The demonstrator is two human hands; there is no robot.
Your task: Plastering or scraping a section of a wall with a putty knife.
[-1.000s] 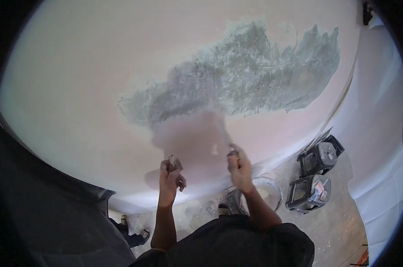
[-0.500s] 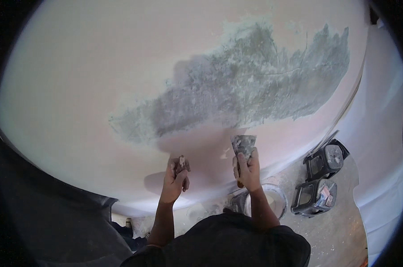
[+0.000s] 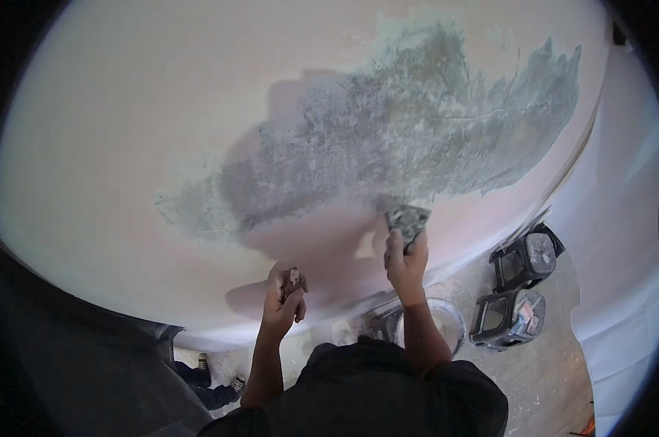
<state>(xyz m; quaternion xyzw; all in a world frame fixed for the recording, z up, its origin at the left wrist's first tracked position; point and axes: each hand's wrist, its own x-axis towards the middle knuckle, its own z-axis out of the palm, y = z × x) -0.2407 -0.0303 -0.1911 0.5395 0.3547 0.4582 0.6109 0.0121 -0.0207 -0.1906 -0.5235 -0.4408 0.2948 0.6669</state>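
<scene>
My right hand (image 3: 406,264) is closed round the handle of a putty knife (image 3: 409,217), its wide blade smeared with grey and white. The blade points up the wall, just below the lower edge of a grey patch (image 3: 417,138) of wet-looking filler. I cannot tell whether the blade touches the wall. Lower and to the left, my left hand (image 3: 284,300) grips a small putty-smeared tool (image 3: 293,276) with a pale end. Its kind cannot be made out, since my fingers cover most of it. My shadow falls across the pale curved wall (image 3: 147,124) and part of the patch.
Two dark plastic stools (image 3: 526,258) stand on the speckled floor (image 3: 540,379) at the right, the nearer with items on its seat. A round white bucket (image 3: 453,328) is by my right forearm. White sheeting (image 3: 628,313) hangs right. Another person's shoes (image 3: 234,384) show lower left.
My right hand has moved slightly up with the putty knife, and its blade has turned to the right. My left hand is a little lower in the picture. The view has shifted slightly.
</scene>
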